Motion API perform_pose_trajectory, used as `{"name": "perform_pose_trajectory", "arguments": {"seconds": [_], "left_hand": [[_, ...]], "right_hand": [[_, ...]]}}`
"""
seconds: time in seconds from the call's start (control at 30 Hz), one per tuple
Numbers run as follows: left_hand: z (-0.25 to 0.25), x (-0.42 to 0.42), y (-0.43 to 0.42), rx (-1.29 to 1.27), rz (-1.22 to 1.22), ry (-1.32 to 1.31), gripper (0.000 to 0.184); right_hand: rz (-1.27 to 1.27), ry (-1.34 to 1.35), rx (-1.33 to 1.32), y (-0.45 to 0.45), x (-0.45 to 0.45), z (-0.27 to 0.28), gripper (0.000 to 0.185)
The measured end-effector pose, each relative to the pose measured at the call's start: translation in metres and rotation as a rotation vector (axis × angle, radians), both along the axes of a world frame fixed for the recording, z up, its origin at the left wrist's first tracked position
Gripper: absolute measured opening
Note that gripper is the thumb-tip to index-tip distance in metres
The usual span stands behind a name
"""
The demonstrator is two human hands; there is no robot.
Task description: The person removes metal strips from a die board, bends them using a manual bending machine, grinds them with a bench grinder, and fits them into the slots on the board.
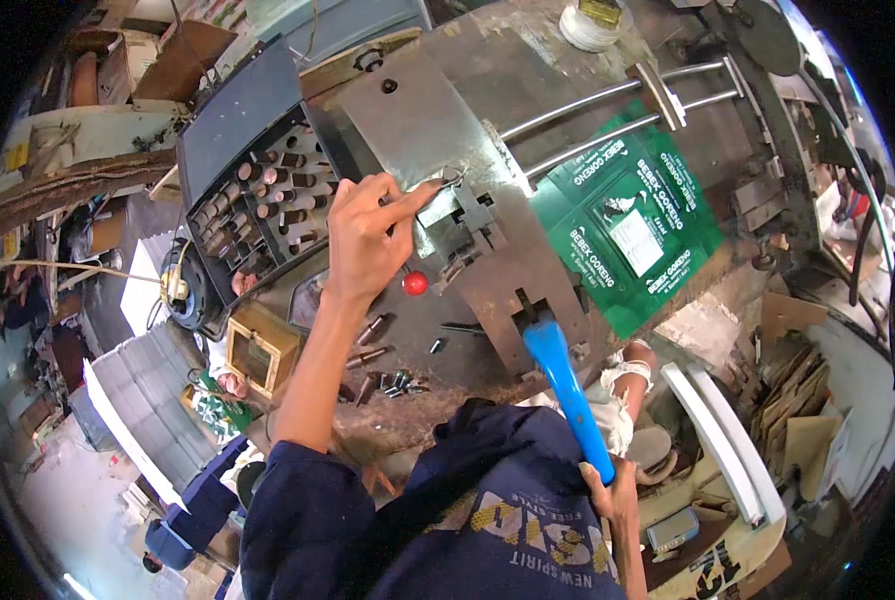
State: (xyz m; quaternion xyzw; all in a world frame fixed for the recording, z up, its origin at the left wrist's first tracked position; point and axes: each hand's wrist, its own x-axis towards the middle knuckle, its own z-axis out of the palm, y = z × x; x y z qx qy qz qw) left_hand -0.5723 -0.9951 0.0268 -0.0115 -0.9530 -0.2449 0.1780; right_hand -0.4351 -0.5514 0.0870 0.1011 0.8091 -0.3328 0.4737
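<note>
My left hand (372,225) is over the metal bench press. Its index finger is stretched to the shiny metal block (437,208) at the middle, and the thumb is apart from it. A small bright scrap of metal (454,177) lies by the fingertip; I cannot make out its kind. Below the hand is a red ball knob (414,284). At the lower right, my right hand (612,490) is wrapped round the end of a blue lever handle (567,385), which reaches up to the slotted steel plate (512,290). A green printed sheet (637,225) reading "BEBEK GORENG" lies right of the press.
An open case (267,190) of cylindrical metal punches stands left of the press. Loose metal pins (402,383) lie on the near bench. Two steel guide rods (607,105) cross above the sheet. A wooden box (264,345) and a white roll (587,27) are nearby.
</note>
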Motion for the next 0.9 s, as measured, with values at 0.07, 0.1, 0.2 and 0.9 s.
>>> {"name": "perform_pose_trajectory", "arguments": {"seconds": [0.07, 0.1, 0.2, 0.9], "left_hand": [[-0.003, 0.000, 0.003, 0.069, 0.020, -0.005, 0.041], [-0.002, -0.001, 0.003, 0.077, 0.017, -0.004, 0.041], [0.004, -0.002, -0.003, 0.092, -0.048, -0.048, 0.041], [-0.002, -0.002, 0.011, 0.110, 0.046, 0.012, 0.028]], "right_hand": [[0.042, 0.024, 0.135, 0.005, 0.010, -0.013, 0.059], [0.053, 0.162, 0.140, 0.009, 0.020, -0.019, 0.059], [0.026, 0.109, 0.076, 0.009, 0.016, -0.018, 0.060], [0.065, 0.037, 0.099, 0.002, 0.002, -0.001, 0.060]]}}
